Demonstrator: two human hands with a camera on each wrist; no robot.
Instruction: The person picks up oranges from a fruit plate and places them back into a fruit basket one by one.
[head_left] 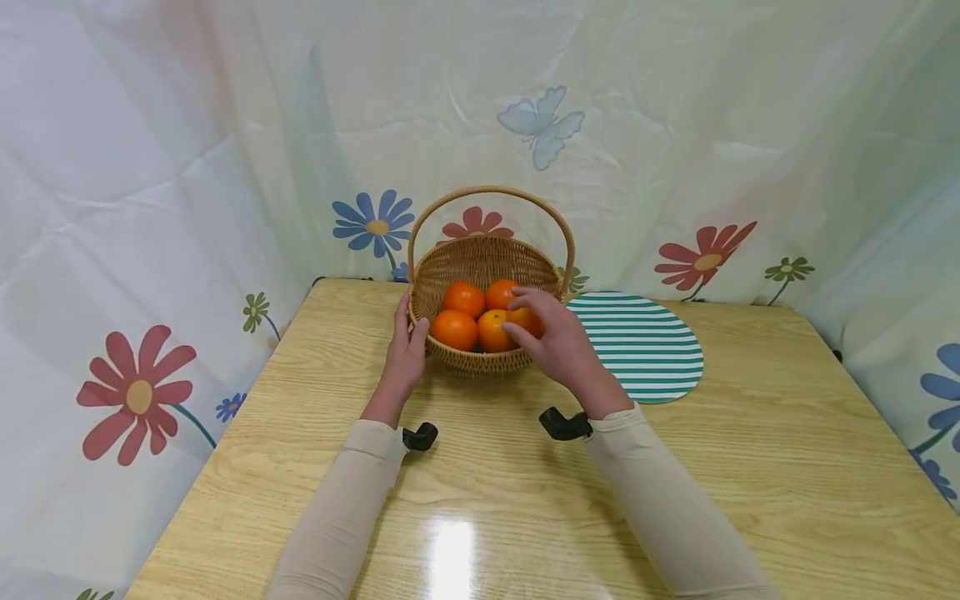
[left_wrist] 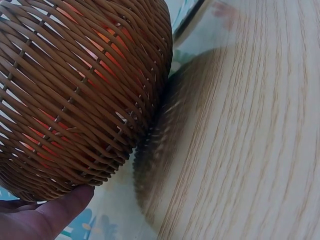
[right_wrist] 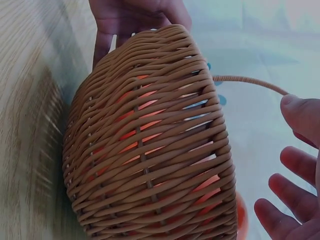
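Note:
A brown wicker basket with an arched handle stands toward the back of the table. Several oranges lie inside it; their colour shows through the weave. My left hand holds the basket by its left side, thumb at the front and fingers round the outer wall. Over the right part of the basket is my right hand, thumb and fingers spread apart above the oranges, partly covering the rightmost orange. In the right wrist view, the right hand's fingers hold nothing and stand off from the rim.
A round green-and-white striped mat lies right of the basket, close to my right hand. Behind the wooden table hangs a flowered curtain. Each wrist wears a black camera mount.

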